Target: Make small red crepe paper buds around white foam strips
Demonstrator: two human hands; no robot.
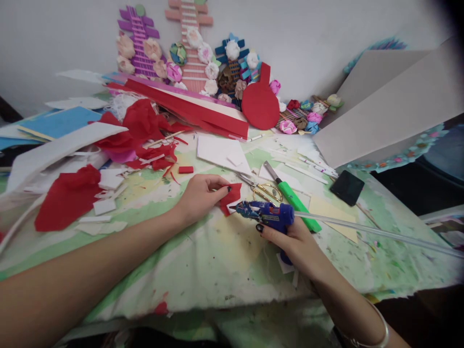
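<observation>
L hand [201,195]: thumb and fingers pinched on red paper [235,190], mid-table, low over the cloth [203,270]. White piece [232,207] at the paper's near edge.

R hand [299,244]: wrapped round the grip of a blue glue gun [270,212], nozzle pointing L, at or just above the white piece; contact can't be confirmed. Clear glue stick [362,230] runs out the gun's rear to the R. Hands near each other, not touching.

Adj. items: gold-handled scissors [256,184] just beyond the gun; green cutter [290,192] to their R, blade pointing away; yellow card [337,220] R of cutter; phone [347,187] farther R. White board [221,152] and small red block [186,169] beyond L hand. Red scraps [68,203] at far L. Red paddle shape [260,104] upright at back, nr. wall [290,29]. Cloth paint-stained.
</observation>
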